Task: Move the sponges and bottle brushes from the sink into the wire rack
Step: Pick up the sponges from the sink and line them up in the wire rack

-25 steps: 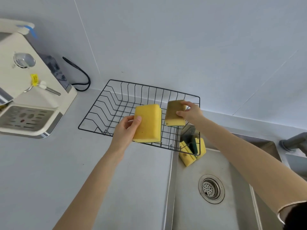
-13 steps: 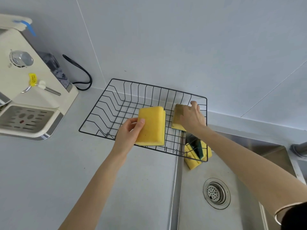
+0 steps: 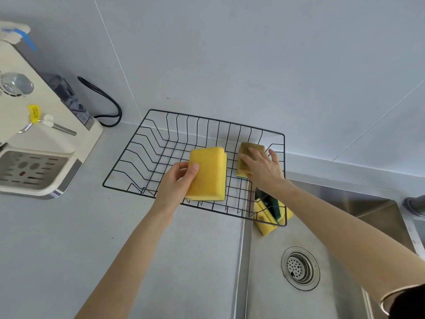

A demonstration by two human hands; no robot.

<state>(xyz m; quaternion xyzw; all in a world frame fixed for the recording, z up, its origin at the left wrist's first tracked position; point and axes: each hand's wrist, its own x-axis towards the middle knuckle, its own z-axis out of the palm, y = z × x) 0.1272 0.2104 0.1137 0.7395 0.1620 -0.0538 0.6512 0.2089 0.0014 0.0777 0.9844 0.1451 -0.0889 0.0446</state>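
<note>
A black wire rack [image 3: 147,143] sits on the grey counter, its right end overhanging the sink [image 3: 264,272]. My left hand [image 3: 177,183] holds a large yellow sponge [image 3: 208,173] low over the rack's front part. My right hand [image 3: 262,166] rests on a smaller yellow sponge with a brownish scouring side [image 3: 248,150], which lies on the rack's floor at the right end. Two more yellow sponges, one with a dark green pad [image 3: 271,210], lie in the sink's back left corner under the rack's overhang. No bottle brush is visible.
A cream coffee machine [image 3: 34,143] with a drip tray stands at the left, its black cord [image 3: 108,104] looping by the wall. The sink drain [image 3: 300,268] is at lower right, and a grey tap base [image 3: 416,203] at the right edge.
Both hands have lowered their sponges into the rack. The right hand's sponge went from held in the air to lying on the rack floor under my fingers.
</note>
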